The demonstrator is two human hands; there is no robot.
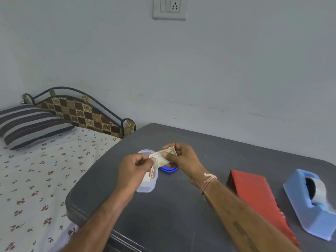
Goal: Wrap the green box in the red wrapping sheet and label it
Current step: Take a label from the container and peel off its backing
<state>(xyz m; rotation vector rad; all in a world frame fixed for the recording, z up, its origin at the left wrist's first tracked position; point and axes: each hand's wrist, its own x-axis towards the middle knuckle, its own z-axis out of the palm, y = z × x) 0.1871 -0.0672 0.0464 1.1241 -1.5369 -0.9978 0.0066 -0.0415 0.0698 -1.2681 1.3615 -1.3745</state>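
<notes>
On the table (163, 215) the tub (145, 187) stands left, its lid (168, 170) just beside it on the right. The left hand (134, 166) and right hand (183, 159) hold the label (162, 158) over them. Further right lies the wrapped box (254, 190), then the tape dispenser (309, 204). The bed (36, 179) stands left of the table.

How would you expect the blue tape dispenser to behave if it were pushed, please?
The blue tape dispenser has a long flat base, so it would probably slide, not tip. Its moulded plastic body looks stiff, probably not fragile.
</notes>
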